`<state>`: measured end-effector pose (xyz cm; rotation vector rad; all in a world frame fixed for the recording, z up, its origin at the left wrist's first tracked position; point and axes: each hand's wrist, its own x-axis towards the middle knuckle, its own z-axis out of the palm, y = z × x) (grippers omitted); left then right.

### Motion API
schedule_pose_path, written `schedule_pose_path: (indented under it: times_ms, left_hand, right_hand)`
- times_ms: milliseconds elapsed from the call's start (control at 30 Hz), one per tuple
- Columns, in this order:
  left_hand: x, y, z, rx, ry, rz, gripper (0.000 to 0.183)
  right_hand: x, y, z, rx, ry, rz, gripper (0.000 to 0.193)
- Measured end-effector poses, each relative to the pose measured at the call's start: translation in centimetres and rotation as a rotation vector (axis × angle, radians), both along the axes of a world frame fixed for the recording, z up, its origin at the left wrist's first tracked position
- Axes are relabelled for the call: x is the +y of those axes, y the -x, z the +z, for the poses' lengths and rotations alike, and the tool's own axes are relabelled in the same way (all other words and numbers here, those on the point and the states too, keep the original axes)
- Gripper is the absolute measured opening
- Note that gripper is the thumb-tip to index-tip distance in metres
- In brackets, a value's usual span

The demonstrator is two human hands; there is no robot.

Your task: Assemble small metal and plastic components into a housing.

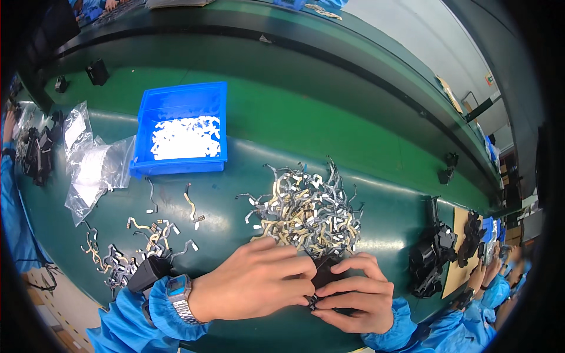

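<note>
My left hand and my right hand meet at the near side of the green table, both closed around a black plastic part. Its lower end is largely covered by my fingers. Right behind it lies a big heap of short wire harnesses, grey and cream with small white connectors. Beside my left forearm, which wears a metal-banded watch, rests another black plastic housing. A smaller scatter of wire harnesses lies to its upper left.
A blue bin of small white pieces stands at the back left, beside clear plastic bags. Black parts are piled at the right, next to a cardboard sheet. Co-workers' arms reach in at the far right.
</note>
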<state>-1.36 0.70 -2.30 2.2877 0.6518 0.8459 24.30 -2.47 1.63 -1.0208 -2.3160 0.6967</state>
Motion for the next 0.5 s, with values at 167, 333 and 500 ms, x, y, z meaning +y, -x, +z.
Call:
schedule_pose_path:
  times_ms: [167,333,500]
  left_hand:
    - [-0.18,0.14,0.06,0.033,0.009,-0.002,0.012]
    - [-0.23,0.00,-0.31,0.035,0.024,-0.017,0.012]
    - [-0.40,-0.06,-0.29,0.037,0.043,-0.022,0.012]
  right_hand:
    - [0.14,-0.02,0.12,0.010,0.029,0.028,0.024]
    - [0.25,-0.18,-0.21,-0.013,-0.009,0.084,0.023]
    - [0.35,-0.79,-0.08,-0.125,-0.121,0.152,0.023]
